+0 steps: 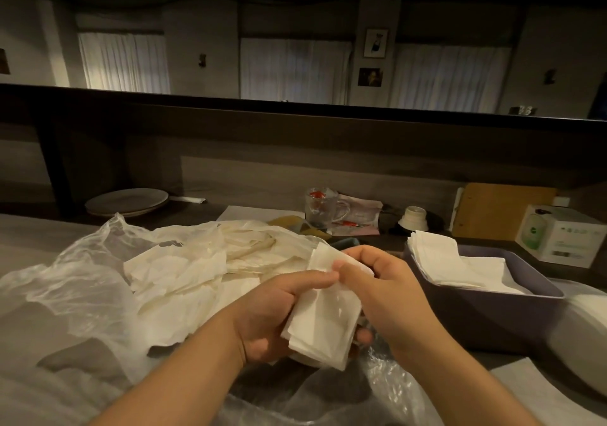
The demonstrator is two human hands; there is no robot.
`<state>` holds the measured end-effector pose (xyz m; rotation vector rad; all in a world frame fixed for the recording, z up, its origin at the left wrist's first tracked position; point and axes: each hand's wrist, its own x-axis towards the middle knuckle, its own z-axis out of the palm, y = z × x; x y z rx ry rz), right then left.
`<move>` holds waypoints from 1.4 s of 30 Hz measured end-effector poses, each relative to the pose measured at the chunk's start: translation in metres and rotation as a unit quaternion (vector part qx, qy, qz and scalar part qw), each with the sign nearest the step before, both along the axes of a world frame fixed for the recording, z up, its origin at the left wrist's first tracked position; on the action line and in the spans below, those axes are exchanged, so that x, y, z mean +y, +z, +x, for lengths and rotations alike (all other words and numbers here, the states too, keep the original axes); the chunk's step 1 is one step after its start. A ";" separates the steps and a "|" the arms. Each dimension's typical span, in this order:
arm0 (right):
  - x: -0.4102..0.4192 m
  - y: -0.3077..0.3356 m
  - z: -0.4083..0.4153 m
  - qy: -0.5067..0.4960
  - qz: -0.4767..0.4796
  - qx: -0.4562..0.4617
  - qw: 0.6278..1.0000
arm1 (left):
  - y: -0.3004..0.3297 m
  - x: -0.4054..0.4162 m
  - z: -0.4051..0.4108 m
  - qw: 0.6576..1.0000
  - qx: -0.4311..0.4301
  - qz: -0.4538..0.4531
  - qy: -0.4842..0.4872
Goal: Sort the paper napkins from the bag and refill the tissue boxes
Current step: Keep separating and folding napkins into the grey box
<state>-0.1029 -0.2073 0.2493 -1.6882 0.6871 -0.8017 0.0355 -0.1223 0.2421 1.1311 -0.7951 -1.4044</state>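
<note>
Both hands pinch a small napkin stack (320, 320), left hand (276, 314) cradling beneath, right hand (384, 294) squaring its top edge; the tissue box (486, 307) sits just right, probably part-filled.

A plastic bag (82, 281) is spread on the left of the counter (29, 232), with loose napkins (184, 271) lying in it. A tissue box (492, 314) is placed on the right, with napkins stacked inside. Between them, a stack of napkins (322, 320) is held by both hands. Behind are found plates (126, 200) at the left, a glass mug (320, 207) in the middle and a carton (558, 235) at the right.
</note>
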 end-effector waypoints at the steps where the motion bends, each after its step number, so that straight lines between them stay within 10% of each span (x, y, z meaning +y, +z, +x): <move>1: 0.001 0.000 0.000 0.012 0.003 0.000 1.000 | 0.001 0.001 0.000 1.000 -0.006 0.002 -0.003; 9: -0.008 -0.008 0.005 -0.096 -0.033 -0.052 0.993 | -0.001 -0.007 0.005 0.990 0.118 -0.010 0.078; 14: -0.003 -0.009 0.009 -0.018 -0.051 0.086 0.995 | -0.001 -0.007 0.006 0.979 0.152 -0.056 0.122; 18: 0.002 -0.008 0.009 0.008 0.011 0.021 1.000 | 0.001 -0.007 -0.002 0.988 0.077 -0.050 0.124; 22: 0.000 -0.011 0.006 -0.114 -0.165 0.034 0.979 | -0.003 -0.012 -0.010 0.970 -0.110 -0.066 0.205; 29: 0.008 -0.017 0.009 -0.089 -0.215 0.055 0.971 | -0.004 -0.009 -0.025 0.985 -0.120 -0.061 0.106; 37: 0.002 -0.013 0.002 0.007 -0.159 -0.031 0.987 | -0.005 -0.008 0.000 0.993 0.108 -0.037 0.030; 42: -0.009 -0.010 -0.002 0.053 -0.212 0.025 0.975 | -0.004 -0.001 0.008 0.996 0.037 -0.032 -0.074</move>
